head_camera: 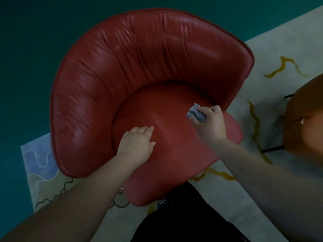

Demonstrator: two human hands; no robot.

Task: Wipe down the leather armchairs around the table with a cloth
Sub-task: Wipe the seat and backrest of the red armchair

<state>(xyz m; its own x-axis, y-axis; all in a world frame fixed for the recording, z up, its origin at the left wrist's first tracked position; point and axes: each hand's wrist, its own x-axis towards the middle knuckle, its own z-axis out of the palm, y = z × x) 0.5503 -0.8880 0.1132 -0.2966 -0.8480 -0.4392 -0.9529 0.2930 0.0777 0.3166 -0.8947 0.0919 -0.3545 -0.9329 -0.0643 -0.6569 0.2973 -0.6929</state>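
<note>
Low in the frame, the left hand (pixel 138 144) lies flat, fingers straight, on the seat of the red leather armchair (pixel 139 70) at centre. Just beyond, right of centre, the right hand (pixel 210 122) grips a crumpled grey cloth (pixel 195 114) against the seat. A pale patterned rug (pixel 272 56) lies underneath.

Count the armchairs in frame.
2. Red armchair centre, under both hands; orange armchair cut off at the right edge. Others may sit out of frame.
</note>
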